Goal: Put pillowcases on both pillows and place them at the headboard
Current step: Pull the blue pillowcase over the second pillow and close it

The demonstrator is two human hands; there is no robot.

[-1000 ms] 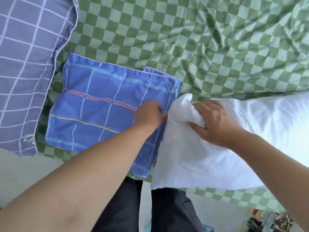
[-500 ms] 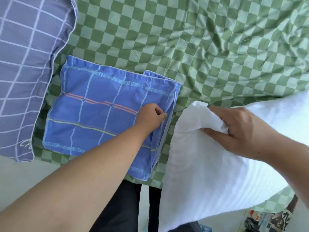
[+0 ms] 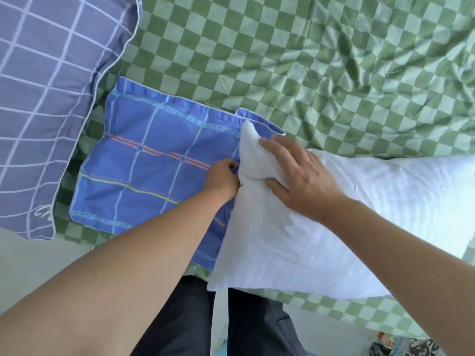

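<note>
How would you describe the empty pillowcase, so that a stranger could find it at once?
On the green checked bedsheet, look near the front edge, between the grey-purple gridded pillow and the bare white pillow. The blue pillowcase lies flat there. Only it carries orange star stripes and bands printed SLEEP.

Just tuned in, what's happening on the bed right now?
A person is fitting a bare white pillow into a blue plaid pillowcase that lies flat on the green checkered bedspread. The left hand pinches the pillowcase at its open edge, while the right hand grips the pillow's bunched corner and presses it at that opening. Most of the pillow is outside the case. A second pillow in a purple grid pillowcase lies at the upper left, already covered.
</note>
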